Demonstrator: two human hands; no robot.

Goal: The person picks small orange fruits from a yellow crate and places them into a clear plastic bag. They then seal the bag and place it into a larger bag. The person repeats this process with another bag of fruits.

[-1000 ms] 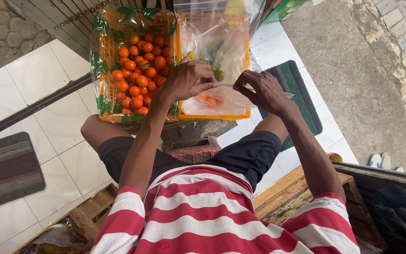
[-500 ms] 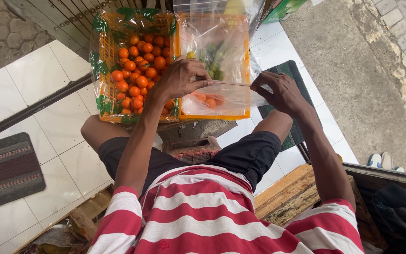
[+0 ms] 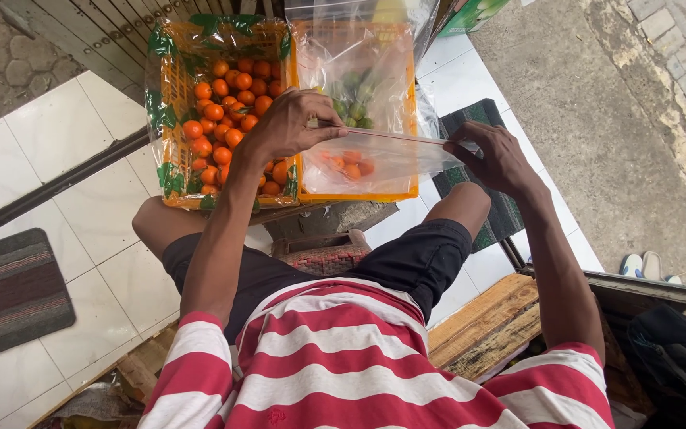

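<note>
two hands, left hand (image 3: 291, 127) and right hand (image 3: 494, 159), pinch a clear plastic bag (image 3: 383, 155) stretched lengthwise left to right.

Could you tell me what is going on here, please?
A seated person in a striped shirt stretches a clear plastic bag open between both hands: the left hand pinches one edge, the right hand the other. A few small orange fruits lie inside it. Beneath stand two plastic-lined orange crates, the left one full of the same fruit.
</note>
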